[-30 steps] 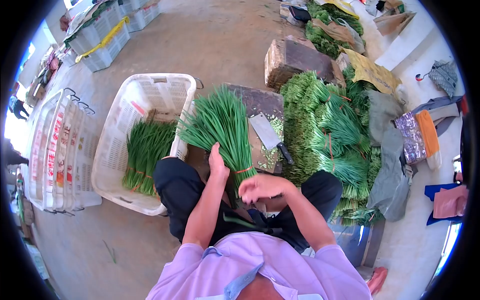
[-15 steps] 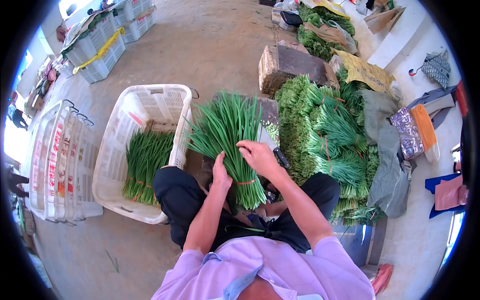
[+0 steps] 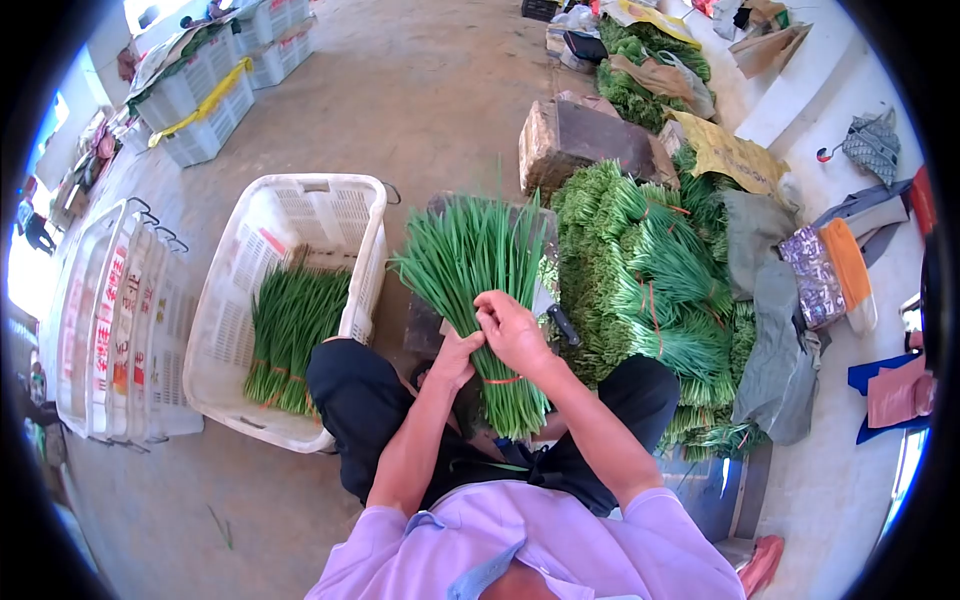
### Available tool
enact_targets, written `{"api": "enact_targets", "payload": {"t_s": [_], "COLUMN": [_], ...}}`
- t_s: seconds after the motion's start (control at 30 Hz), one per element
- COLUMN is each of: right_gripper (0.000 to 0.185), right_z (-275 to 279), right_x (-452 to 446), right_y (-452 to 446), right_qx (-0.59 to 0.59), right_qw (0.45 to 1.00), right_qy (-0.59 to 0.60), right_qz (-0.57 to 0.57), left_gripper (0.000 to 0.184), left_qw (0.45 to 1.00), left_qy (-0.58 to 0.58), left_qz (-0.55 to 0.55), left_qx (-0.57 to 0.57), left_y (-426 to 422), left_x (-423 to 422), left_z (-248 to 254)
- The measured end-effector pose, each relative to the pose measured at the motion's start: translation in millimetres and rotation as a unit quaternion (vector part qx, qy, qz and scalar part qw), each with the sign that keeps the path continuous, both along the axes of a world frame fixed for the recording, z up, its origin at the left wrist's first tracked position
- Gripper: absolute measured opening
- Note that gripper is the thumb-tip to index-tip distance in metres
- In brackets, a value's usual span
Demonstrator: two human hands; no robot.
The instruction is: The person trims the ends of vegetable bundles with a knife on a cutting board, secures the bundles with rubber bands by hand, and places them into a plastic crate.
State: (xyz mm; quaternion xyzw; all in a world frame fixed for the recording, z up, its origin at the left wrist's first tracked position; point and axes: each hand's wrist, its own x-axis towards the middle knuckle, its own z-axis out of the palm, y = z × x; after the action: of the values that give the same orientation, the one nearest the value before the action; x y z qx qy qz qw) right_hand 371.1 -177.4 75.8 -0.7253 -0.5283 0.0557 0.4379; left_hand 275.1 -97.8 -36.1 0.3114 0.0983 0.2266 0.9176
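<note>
Left hand (image 3: 457,359): one, closed around the left side of the green bunch (image 3: 478,262), above its red band (image 3: 503,380); some fingers hidden by the stalks. Right hand (image 3: 512,330): one, fingers curled and tips drawn together at the front of the same bunch; whether a leaf is pinched between them cannot be told.

Green bunch: long, thin leaves fanned out at the far end, pale cut ends gathered at the near end; held between the person's knees, leaf tips over the counter (image 3: 424,322).

Counter: low, dark-topped, partly covered by the bunch. Knife (image 3: 563,325): black handle showing just right of the bunch, blade partly hidden by leaves.

White crate (image 3: 212,365): open, slatted, on the floor (image 3: 260,500) to the left, with banded bunches (image 3: 298,325) lying in its near part. Crate stack (image 3: 112,340): nested white crates, red lettering, farther left.

Heap of greens (image 3: 610,270): large, right of the knife, several bundles with red bands. Grey cloth (image 3: 783,375): along the heap's right side. Yellow sack (image 3: 728,155): at the heap's far end, near a dark-topped box (image 3: 595,138).
</note>
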Motion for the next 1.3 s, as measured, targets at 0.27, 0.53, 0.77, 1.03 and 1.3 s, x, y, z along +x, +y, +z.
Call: {"api": "enact_targets", "payload": {"t_s": [0.27, 0.53, 0.77, 1.03, 1.3], "right_gripper": [0.017, 0.019, 0.017, 0.006, 0.024], "right_z": [13, 30, 27, 54, 47], "right_x": [19, 33, 46, 15, 58], "right_y": [-15, -1, 12, -67, -98], "right_qx": [0.022, 0.005, -0.020, 0.270, 0.136], "right_qw": [0.997, 0.996, 0.999, 0.811, 0.784], "right_qy": [-0.025, 0.068, -0.041, 0.470, 0.570], "right_qz": [-0.068, -0.054, -0.002, 0.220, 0.206], "left_gripper": [0.049, 0.046, 0.045, 0.042, 0.048], "left_qw": [0.995, 0.997, 0.995, 0.968, 0.969], "left_qy": [0.014, 0.040, 0.064, 0.082, 0.011], "left_qz": [0.000, 0.013, 0.035, 0.076, 0.120], "left_qx": [-0.098, -0.063, -0.063, -0.225, -0.214], "left_y": [1, -3, -3, 31, 30], "left_x": [2, 4, 5, 5, -1], "left_z": [10, 14, 13, -9, 12]}}
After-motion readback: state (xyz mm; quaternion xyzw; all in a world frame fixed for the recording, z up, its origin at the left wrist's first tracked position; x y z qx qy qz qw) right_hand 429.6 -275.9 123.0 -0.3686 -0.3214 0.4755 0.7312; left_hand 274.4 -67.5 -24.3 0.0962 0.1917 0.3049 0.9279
